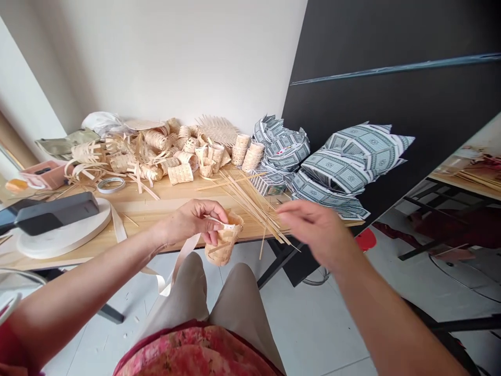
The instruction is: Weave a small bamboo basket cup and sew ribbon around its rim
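My left hand (199, 222) is closed on the rim of a small woven basket (224, 250), which hangs tilted above my knees at the table's front edge. Pale ribbon (183, 256) trails from beneath that hand, loops down by my left knee and runs back toward the table. To the right of the basket and apart from it, my right hand (301, 224) has its thumb and forefinger pressed together. Whatever sits in that pinch is too small to name. Just beyond those fingertips lie loose, flat wooden strips (250, 203), some jutting past the table edge.
Several woven baskets (180, 174) crowd the back of the table (152, 209). Patterned folded-card pieces (344, 162) stack at the right by a black panel (376, 31). A large white roll (66, 235) bears a dark phone-like device (58, 211). Near the baskets lies a tape roll (111, 185).
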{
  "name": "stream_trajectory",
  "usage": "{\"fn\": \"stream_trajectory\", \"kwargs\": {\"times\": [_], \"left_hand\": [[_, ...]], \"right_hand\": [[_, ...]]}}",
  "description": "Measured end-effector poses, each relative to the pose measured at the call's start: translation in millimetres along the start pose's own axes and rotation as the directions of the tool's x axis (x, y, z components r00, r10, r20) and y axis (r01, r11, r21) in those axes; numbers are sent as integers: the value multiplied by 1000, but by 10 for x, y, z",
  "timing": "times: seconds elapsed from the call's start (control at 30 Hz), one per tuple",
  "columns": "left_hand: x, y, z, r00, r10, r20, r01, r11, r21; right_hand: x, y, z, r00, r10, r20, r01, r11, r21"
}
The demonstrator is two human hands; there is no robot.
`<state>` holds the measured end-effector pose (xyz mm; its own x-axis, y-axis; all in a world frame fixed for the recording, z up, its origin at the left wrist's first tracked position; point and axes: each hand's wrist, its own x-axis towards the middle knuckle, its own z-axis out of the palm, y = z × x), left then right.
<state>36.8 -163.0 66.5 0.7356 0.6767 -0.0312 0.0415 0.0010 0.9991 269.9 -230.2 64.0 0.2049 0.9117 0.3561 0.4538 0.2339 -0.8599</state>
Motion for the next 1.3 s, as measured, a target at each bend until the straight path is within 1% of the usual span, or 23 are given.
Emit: {"fn": "stream_trajectory", "kwargs": {"times": [0.03, 0.1, 0.13, 0.2, 0.3, 0.4, 0.5, 0.6, 0.67, 0.77, 0.83, 0.9, 0.93, 1.0, 1.1, 1.2, 1.3], "left_hand": [[4, 1, 35, 1000, -1, -8, 1, 1000, -6], [7, -15, 90, 1000, 3, -23, -3, 1000, -10], [6, -31, 111, 999, 6, -33, -7, 1000, -7], [5, -73, 139, 998, 12, -58, -12, 1000, 6], [9, -140, 160, 997, 9, -81, -7, 1000, 25], [12, -177, 169, 998, -9, -67, 13, 998, 55], [-18, -154, 157, 999, -47, 6, 46, 993, 105], [-85, -78, 113, 995, -68, 78, 53, 982, 180], [-120, -26, 73, 997, -42, 58, 28, 974, 223], [-121, 15, 18, 999, 29, 16, -33, 950, 310], [-95, 22, -4, 999, 54, -2, -49, 916, 398], [-71, 27, -14, 999, 34, -10, -26, 902, 430], [-65, 32, -15, 1000, 10, -9, -6, 915, 403], [-66, 46, -14, 999, -34, 12, 29, 958, 287], [-79, 67, -7, 998, -45, 33, 40, 992, 122], [-76, 72, 2, 999, -24, 30, 23, 999, 46], [-59, 72, 10, 999, -25, 19, 25, 999, 20]], "right_hand": [[-37, -121, 154, 989, 2, 150, 3, 999, -36], [-80, -270, 374, 938, -26, 345, 61, 994, -89], [-86, -299, 443, 914, -33, 405, 91, 988, -124], [-77, -284, 520, 883, -35, 469, 125, 978, -164], [-48, -181, 546, 868, -17, 496, 99, 985, -139], [-37, -98, 534, 847, 0, 532, 51, 995, -82], [-31, -66, 500, 839, 28, 543, 4, 998, -57], [-12, -67, 438, 825, 71, 561, -36, 997, -74], [6, -83, 393, 805, 93, 587, -35, 993, -109], [29, -130, 348, 782, 100, 616, -4, 988, -157], [38, -163, 343, 779, 92, 621, 24, 984, -177], [40, -181, 352, 783, 85, 616, 46, 980, -194], [39, -183, 359, 784, 82, 615, 52, 979, -197], [33, -172, 368, 786, 77, 613, 53, 980, -191], [15, -142, 368, 794, 54, 605, 44, 988, -146], [-5, -124, 355, 806, 15, 592, 30, 997, -65], [-22, -114, 350, 821, -27, 571, 35, 999, -4]]}}
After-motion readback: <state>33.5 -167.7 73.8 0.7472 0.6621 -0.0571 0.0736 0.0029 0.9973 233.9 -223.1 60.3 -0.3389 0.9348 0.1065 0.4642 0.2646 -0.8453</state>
